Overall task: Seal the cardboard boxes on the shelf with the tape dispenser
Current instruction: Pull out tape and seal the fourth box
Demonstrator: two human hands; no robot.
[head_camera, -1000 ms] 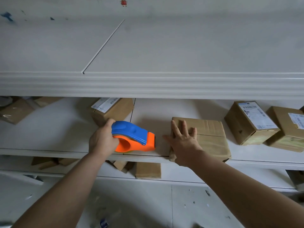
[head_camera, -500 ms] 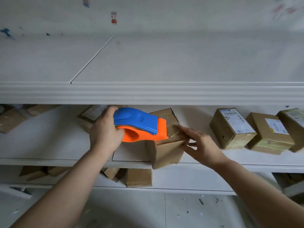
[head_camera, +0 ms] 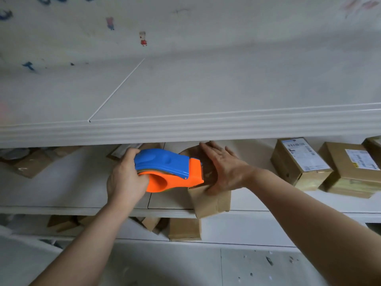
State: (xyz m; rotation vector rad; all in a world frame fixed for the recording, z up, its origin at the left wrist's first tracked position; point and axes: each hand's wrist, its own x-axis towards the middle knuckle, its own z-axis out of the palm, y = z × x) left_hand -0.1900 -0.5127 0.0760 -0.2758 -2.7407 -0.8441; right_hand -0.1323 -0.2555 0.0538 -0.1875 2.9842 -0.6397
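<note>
Your left hand (head_camera: 125, 178) grips the tape dispenser (head_camera: 165, 164); at three o'clock your flat right hand (head_camera: 224, 168) pins the likely light, crushable box (head_camera: 210, 201).

My left hand (head_camera: 125, 178) grips the blue and orange tape dispenser (head_camera: 170, 169), its orange nose against the cardboard box (head_camera: 210, 200) at the shelf (head_camera: 61, 188) edge. My right hand (head_camera: 223, 168) lies flat on that box, fingers straight. Two labelled boxes (head_camera: 300, 162) stand to the right.
</note>
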